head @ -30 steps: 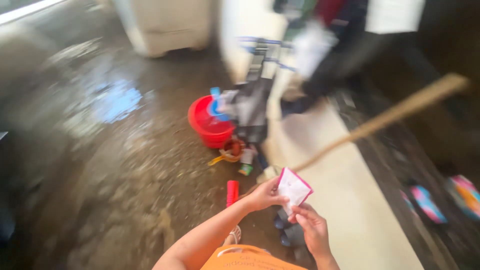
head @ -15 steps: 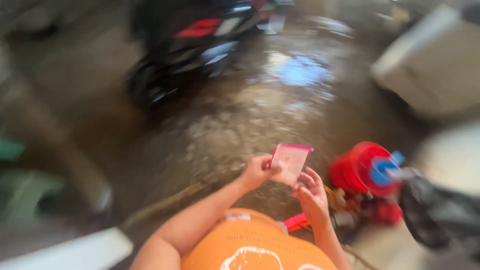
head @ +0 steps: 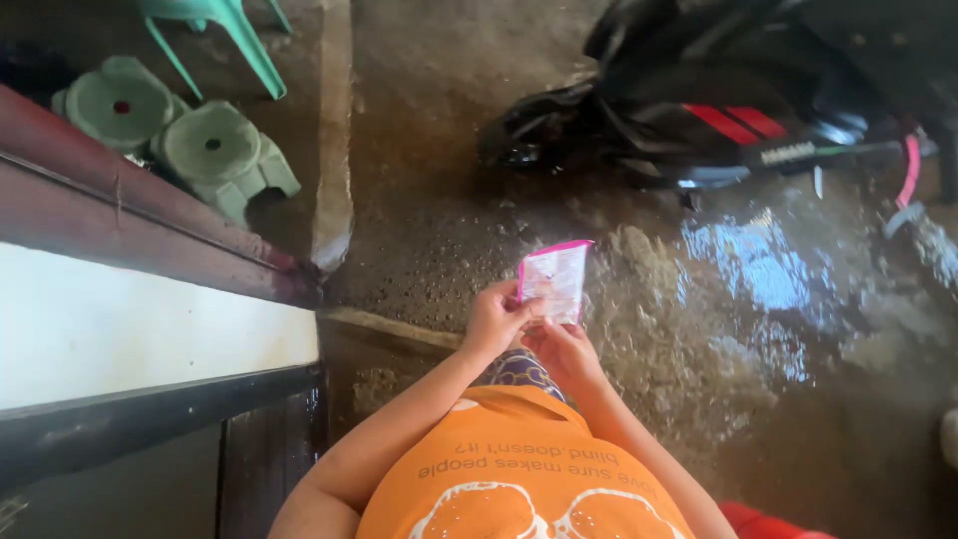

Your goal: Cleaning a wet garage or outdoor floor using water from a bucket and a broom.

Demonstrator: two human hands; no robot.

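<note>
Fingers of our left hand [head: 496, 319] and right hand [head: 565, 349] pinch the sachet's [head: 555, 280] bottom edge; it stands upright above them, pink top edge up.

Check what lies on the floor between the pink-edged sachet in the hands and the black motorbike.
In the head view, only bare wet concrete floor lies between the sachet and the motorbike; nothing else sits on that stretch.

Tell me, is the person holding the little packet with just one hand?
No, both the left hand and the right hand pinch the small pink-edged sachet at its lower edge.
</note>
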